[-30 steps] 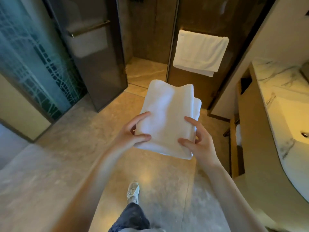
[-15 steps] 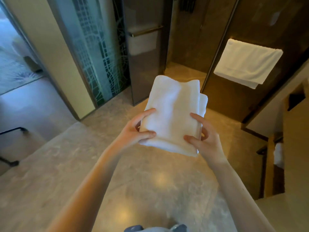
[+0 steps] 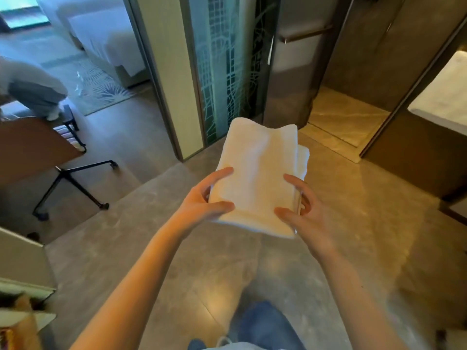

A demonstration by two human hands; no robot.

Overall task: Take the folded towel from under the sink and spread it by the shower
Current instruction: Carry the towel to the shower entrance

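Now both hands, left hand (image 3: 202, 200) and right hand (image 3: 303, 213), clasp the folded towel (image 3: 257, 178) at its near end; its long axis points ahead toward the shower threshold (image 3: 336, 140).

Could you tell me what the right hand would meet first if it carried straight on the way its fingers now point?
The right hand grips the folded towel, fingers pointing left across it. Going straight on, it would press into the towel first, then probably reach the left hand on the opposite edge, though depth is unclear.

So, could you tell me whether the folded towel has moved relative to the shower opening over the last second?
Cannot tell: the camera swung left. The folded towel stays short of the shower opening.
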